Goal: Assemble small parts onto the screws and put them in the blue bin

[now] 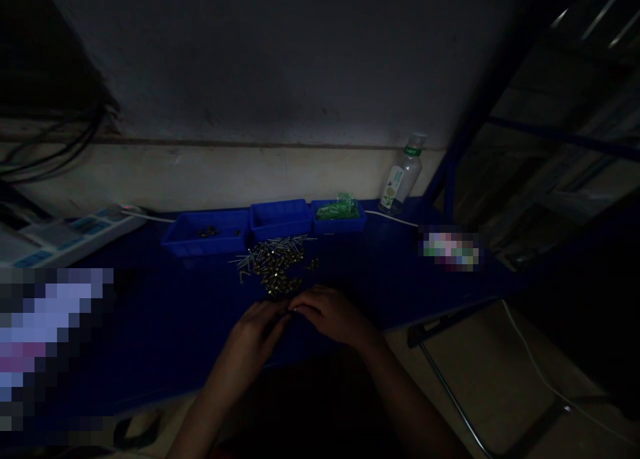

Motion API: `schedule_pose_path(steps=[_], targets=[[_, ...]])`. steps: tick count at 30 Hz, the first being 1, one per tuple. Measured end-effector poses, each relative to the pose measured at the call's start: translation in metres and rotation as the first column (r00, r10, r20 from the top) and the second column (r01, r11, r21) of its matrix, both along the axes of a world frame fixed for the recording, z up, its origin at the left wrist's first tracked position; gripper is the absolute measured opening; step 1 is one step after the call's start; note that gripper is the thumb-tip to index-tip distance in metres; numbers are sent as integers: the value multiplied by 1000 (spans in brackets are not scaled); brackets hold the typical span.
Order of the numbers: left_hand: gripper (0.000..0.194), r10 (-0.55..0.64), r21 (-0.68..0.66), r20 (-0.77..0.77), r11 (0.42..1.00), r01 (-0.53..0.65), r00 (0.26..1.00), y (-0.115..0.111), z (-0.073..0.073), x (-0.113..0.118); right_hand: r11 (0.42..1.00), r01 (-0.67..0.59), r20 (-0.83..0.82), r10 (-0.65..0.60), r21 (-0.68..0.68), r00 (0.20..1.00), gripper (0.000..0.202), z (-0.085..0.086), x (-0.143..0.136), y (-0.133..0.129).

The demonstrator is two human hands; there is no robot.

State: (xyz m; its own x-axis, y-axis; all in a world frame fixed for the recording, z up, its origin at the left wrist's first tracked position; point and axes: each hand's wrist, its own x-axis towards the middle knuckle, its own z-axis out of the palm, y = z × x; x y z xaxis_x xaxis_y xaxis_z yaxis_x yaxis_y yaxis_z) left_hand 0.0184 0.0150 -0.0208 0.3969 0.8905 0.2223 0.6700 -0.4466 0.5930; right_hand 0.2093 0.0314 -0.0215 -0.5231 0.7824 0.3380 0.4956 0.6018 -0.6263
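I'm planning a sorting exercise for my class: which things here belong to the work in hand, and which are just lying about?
Likely in use:
- left hand and right hand, fingertips together; anything held is too dark to tell
- brass-coloured pieces
- thin silver pins
- left blue tray, holding small pieces

Probably lying about:
- clear bottle
- black cables

The heap of metal pieces (277,265) lies on the table (170,319), with the left hand (256,327) and right hand (334,313) just before it. Behind the heap stand three trays (280,216) in a row; farther behind and right of it, a bottle (401,182).
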Motion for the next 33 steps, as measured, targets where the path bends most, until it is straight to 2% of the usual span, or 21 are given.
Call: schedule_pose_path(steps=[7,16,21,26,33], targets=[[23,19,18,-12,1000,-19,1000,-2,-3,-1,997,66,-30,-67,-42,997,19,2,-1,-3],[24,48,24,-5,999,-48,999,-4,1,1,998,41,35,-42,40,999,14,4,-2,-1],[25,54,21,-12,998,-54,998,-7,7,3,998,57,40,-59,32,997,10,5,-2,-3],[27,106,-24,25,994,-106,994,-8,8,2,997,81,21,-81,11,996,15,4,-2,-4],[24,66,-14,38,998,-66,997,-6,9,6,997,76,-6,-76,-19,997,13,4,-2,-4]])
